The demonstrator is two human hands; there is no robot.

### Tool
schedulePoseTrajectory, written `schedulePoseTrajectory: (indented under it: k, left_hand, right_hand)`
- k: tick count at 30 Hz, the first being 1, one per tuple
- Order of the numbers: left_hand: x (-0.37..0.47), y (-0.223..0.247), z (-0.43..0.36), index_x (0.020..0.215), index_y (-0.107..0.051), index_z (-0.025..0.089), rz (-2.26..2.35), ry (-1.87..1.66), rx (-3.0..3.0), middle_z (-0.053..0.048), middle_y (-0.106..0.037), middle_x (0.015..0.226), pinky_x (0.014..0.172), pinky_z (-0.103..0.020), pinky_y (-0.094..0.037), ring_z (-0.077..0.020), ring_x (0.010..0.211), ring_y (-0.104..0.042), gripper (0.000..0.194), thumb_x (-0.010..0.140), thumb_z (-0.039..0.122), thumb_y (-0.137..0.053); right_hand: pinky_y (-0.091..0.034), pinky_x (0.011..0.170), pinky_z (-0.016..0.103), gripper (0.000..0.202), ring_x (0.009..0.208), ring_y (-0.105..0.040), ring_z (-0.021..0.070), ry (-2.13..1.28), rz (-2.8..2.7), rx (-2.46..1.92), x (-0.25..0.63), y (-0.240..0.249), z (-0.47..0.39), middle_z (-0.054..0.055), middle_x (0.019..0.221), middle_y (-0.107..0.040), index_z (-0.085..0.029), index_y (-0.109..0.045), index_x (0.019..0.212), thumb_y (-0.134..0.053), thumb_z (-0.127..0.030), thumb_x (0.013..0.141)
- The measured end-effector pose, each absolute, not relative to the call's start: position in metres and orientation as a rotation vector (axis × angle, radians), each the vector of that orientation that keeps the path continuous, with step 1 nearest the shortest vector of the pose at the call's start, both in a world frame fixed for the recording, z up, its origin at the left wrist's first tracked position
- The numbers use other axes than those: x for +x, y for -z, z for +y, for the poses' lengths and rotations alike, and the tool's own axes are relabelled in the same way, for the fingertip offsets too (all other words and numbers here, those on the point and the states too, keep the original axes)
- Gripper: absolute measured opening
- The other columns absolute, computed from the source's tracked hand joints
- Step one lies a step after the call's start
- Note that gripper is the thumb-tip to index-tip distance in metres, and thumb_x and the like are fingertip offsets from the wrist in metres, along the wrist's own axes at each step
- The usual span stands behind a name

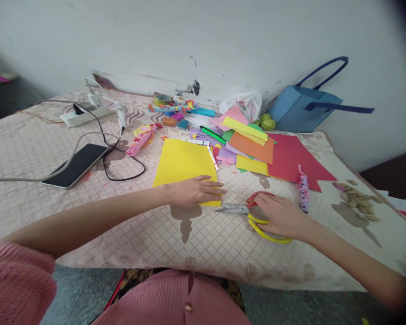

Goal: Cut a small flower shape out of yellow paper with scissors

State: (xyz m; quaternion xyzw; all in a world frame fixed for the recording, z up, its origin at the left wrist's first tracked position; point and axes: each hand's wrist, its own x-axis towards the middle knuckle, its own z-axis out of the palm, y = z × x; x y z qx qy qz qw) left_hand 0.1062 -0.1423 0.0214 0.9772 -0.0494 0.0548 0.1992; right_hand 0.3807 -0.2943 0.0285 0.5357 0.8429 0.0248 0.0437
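A sheet of yellow paper (pixel 186 162) lies on the patterned tablecloth in front of me. My left hand (pixel 198 190) rests flat across its near part, fingers stretched to the right. Just right of it, my right hand (pixel 277 214) has hold of a pair of scissors (pixel 235 208) with one red and one yellow handle. The blades point left, close to the paper's near right corner, and look nearly closed. Some of the right fingers are hidden around the red handle. White markers (pixel 212 158) lie by the paper's right edge.
Coloured paper pieces (pixel 252 146) and a red sheet (pixel 294 158) are piled behind my right hand. A purple candy-shaped roll (pixel 303 188) and peanuts (pixel 358 201) lie rightward. At left are a black phone-like device (pixel 77 164), cables and a power strip (pixel 84 116). A blue bag (pixel 304 108) stands behind.
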Motion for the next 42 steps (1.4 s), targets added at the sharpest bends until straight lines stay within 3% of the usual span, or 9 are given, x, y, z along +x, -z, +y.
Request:
schedulePoseTrajectory:
  k: [4, 12, 19, 42]
  left_hand:
    - [0.107, -0.009, -0.132, 0.129, -0.049, 0.031, -0.071, -0.159, 2.692, -0.002, -0.044, 0.141, 0.113, -0.042, -0.012, -0.0200, 0.135, -0.031, 0.044, 0.087, 0.017, -0.046]
    - [0.102, -0.002, -0.125, 0.139, -0.035, 0.028, -0.069, 0.000, 2.669, -0.001, -0.028, 0.150, 0.114, -0.038, 0.002, -0.0153, 0.140, -0.016, 0.045, 0.094, 0.028, -0.033]
    - [0.102, 0.000, -0.125, 0.135, -0.042, 0.030, -0.083, -0.128, 2.612, -0.001, -0.036, 0.146, 0.114, -0.040, -0.007, -0.0168, 0.137, -0.025, 0.044, 0.091, 0.024, -0.041]
    - [0.103, -0.001, -0.124, 0.131, -0.046, 0.034, -0.034, -0.134, 2.546, 0.002, -0.039, 0.144, 0.114, -0.040, -0.007, -0.0157, 0.135, -0.030, 0.044, 0.089, 0.021, -0.045]
  right_hand:
    - [-0.047, 0.072, 0.041, 0.032, 0.084, -0.061, 0.0286, -0.096, 2.561, 1.624, 0.380, -0.030, -0.293, 0.011, 0.092, -0.062, -0.017, -0.055, 0.095, -0.061, -0.038, 0.071]
    - [-0.046, 0.067, 0.037, 0.031, 0.083, -0.061, 0.0282, -0.142, 2.556, 1.597, 0.381, -0.030, -0.292, 0.011, 0.091, -0.063, -0.017, -0.054, 0.096, -0.059, -0.037, 0.073]
    - [-0.046, 0.064, 0.035, 0.031, 0.083, -0.062, 0.0274, -0.103, 2.554, 1.565, 0.385, -0.027, -0.288, 0.011, 0.090, -0.065, -0.017, -0.055, 0.095, -0.060, -0.038, 0.073]
    - [-0.037, 0.051, 0.030, 0.026, 0.069, -0.064, 0.0233, -0.164, 2.581, 1.558, 0.390, -0.022, -0.289, 0.007, 0.082, -0.067, -0.019, -0.056, 0.089, -0.057, -0.042, 0.078]
